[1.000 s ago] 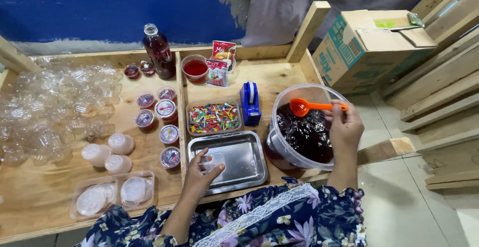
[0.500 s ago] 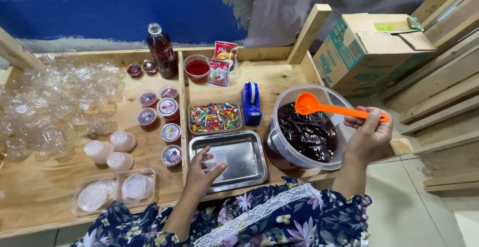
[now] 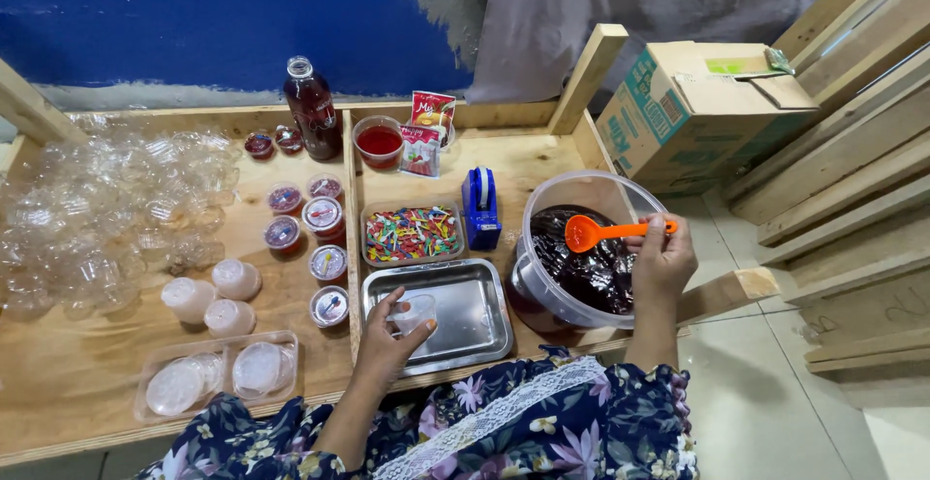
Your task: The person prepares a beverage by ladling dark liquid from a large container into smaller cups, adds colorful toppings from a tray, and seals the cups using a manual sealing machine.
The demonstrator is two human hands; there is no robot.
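A small clear plastic cup (image 3: 414,311) is held in the left hand (image 3: 387,344), fingers curled around its side, over the near left corner of a shallow steel tray (image 3: 465,296) at the lower centre of the frame. The cup appears empty, though this cannot be told for certain.

An orange plastic spoon (image 3: 601,233) is gripped by its handle in the right hand (image 3: 662,262), at the right of centre. The spoon is held level, its bowl pointing left, above a large clear tub (image 3: 542,218) filled with dark jelly (image 3: 591,272). The hand is placed over the right rim of the tub.

Just above the steel tray, a rectangular dish of coloured sprinkles (image 3: 412,233) is seen, with a blue tape dispenser (image 3: 480,209) beside it to the right. Further up, a cup of red liquid (image 3: 379,141) and two small sachets (image 3: 426,131) are set near the back rail, and a bottle of dark red syrup (image 3: 310,107) stands left of them.

A column of small lidded cups (image 3: 325,238) with red filling runs down the centre left. A heap of empty clear cups (image 3: 107,218) occupies the left of the frame, and stacks of lids in a clear tray (image 3: 218,373) lie at the lower left. A cardboard box (image 3: 697,112) is seen at the upper right.
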